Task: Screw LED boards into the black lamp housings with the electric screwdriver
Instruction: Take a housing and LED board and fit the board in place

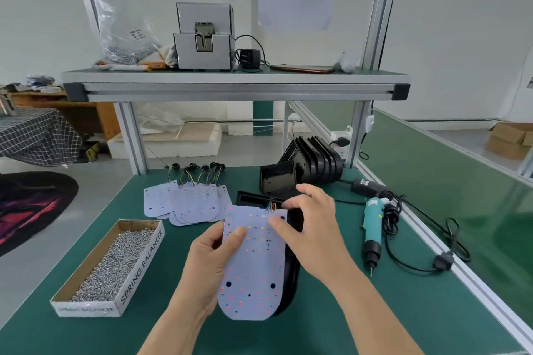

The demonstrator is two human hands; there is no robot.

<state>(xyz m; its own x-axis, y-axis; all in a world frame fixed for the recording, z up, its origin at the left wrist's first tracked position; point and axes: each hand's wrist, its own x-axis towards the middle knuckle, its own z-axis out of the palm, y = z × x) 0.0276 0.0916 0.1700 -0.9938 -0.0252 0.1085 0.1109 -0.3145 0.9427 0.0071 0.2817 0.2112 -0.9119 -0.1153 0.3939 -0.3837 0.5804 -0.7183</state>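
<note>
Head view: the left hand [210,262] was closed on the left edge of the board [253,274], with the thumb laid on its white face and the fingers hidden under it. The right hand [314,228] grasped the top right corner of the same board. Its thumb was pressed on the face, and its fingers were curled over the top edge, just beside the coloured wires [271,207]. The board was held tilted over a black housing [292,277], which was seen only along the right side and past the top edge. Whether the board was seated in it could not be told.

The screwdriver [373,228] was laid on the green table [375,311] to the right of the hands, tip toward the person, not touched by either hand. Its adapter [364,185] was placed behind it.

To the left, a carton [144,265] filled with screws [115,259] was set. Behind it, more boards [187,202] were spread in an overlapping pile, with their wires at the far end. At the back right, a row of housings [314,161] was stood on edge, and one more housing [278,179] was leaned in front of it.

On the shelf [230,86] above, a grey machine [204,40] and a clear bag [127,34] were kept.
</note>
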